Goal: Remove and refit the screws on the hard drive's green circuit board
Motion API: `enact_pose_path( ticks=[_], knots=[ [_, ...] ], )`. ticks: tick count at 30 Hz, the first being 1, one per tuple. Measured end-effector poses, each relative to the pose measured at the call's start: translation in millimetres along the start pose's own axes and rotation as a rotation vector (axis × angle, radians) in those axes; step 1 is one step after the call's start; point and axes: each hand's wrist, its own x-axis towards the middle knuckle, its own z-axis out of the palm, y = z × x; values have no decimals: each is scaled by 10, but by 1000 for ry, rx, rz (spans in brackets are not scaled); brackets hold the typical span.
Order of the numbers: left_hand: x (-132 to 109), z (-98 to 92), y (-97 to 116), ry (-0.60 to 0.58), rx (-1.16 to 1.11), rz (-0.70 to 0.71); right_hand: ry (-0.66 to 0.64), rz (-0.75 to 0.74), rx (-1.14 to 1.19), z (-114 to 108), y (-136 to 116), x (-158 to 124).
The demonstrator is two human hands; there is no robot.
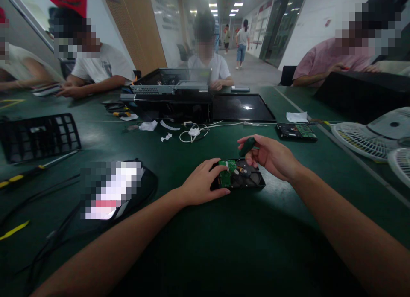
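A hard drive (253,176) lies on the green table, its green circuit board facing up at the left end. My left hand (200,184) is closed around that left end, thumb along the near side and fingers along the far side and top. In my right hand (272,154) is a screwdriver (247,147) with a dark green handle, held tilted over the drive. Its tip points down near the board's right edge; whether it sits in a screw is too small to tell. A second hard drive (296,132) rests farther back on the right.
Beyond the drive stand an opened computer case (169,105) and a glossy black panel (243,107). White cable (194,132) and paper scraps lie before them. A lit phone (112,190) and a long screwdriver (41,167) are left, a white fan (365,137) right. Several people sit around.
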Motion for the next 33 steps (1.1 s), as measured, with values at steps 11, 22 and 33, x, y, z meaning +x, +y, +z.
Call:
enact_pose_path(
  ticks=[11, 22, 33],
  knots=[
    [1, -8, -6, -21, -1, -13, 54, 9, -146, -1, -47, -17],
    [0, -20, 6, -24, -3, -18, 75, -2, -104, -9, -21, 7],
    [-4, 11, -16, -9, -12, -13, 102, 5, -112, 6, -29, 8]
  ],
)
